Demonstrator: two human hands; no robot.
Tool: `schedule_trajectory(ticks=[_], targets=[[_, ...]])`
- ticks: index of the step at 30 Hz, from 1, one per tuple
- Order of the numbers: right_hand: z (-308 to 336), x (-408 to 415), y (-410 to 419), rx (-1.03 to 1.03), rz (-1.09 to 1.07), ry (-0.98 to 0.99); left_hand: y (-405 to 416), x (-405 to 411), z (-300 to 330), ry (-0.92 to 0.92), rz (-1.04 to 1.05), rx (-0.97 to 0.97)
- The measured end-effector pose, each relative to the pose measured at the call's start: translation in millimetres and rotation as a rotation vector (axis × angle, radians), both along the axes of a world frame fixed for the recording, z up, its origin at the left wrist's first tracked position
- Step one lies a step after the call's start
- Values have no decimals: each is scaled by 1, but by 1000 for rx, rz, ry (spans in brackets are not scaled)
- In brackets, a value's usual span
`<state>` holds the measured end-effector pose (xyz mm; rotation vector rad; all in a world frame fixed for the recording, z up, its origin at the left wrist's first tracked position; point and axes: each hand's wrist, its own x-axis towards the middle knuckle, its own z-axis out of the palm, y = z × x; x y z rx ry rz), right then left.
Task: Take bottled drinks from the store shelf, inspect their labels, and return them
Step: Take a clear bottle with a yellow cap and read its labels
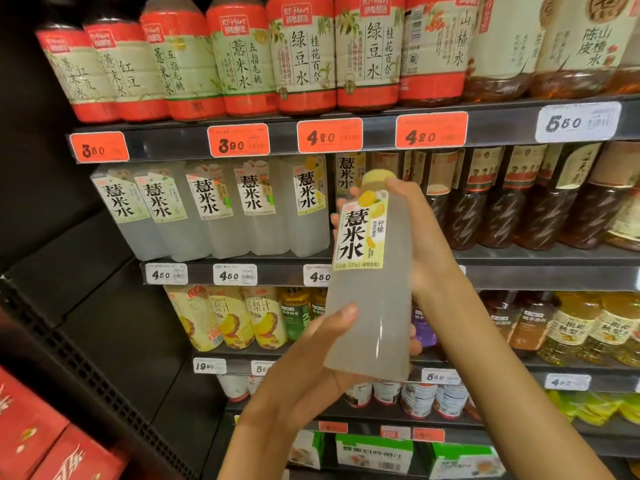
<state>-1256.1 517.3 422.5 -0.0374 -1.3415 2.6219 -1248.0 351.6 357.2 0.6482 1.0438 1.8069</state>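
a pale, cloudy bottle (369, 289) with a yellow cap is held upright in front of the second shelf (519, 271), its label (362, 233) facing the camera. the right hand (420, 237) wraps the upper body from behind, fingers (337, 220) curled round to the label's left edge; the left hand (311, 362) cups the base, thumb pressed on the front face — both hands grip the bottle. to inspect well, judged from this pose: keep the base supported, turn the bottle slowly about its long axis, and keep the fingers off the print. the likely return slot is the gap in the row of matching bottles (242, 209), just behind. the black shelving carries price tags (239, 140) — orange above, white below — with red-banded bottles (301, 53) on top, dark tea bottles (519, 199) to the right and red cartons (38, 441) at lower left.
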Motion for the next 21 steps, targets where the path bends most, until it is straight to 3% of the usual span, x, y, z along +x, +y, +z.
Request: schedule_trajectory(ticks=[2, 8, 10, 13, 21], targets=[[2, 0, -1, 29, 58, 98, -1, -3, -4, 90, 45, -44], [-2, 6, 0, 410, 31, 217, -1, -15, -5, 430, 336, -115], [-7, 10, -1, 511, -34, 275, -1, -20, -5, 497, 379, -93], [-7, 20, -1, 594, 40, 343, 0, -24, -10, 621, 419, -104], [6, 49, -1, 1070, 149, 489, 1, -32, -5, 682, 468, -165]])
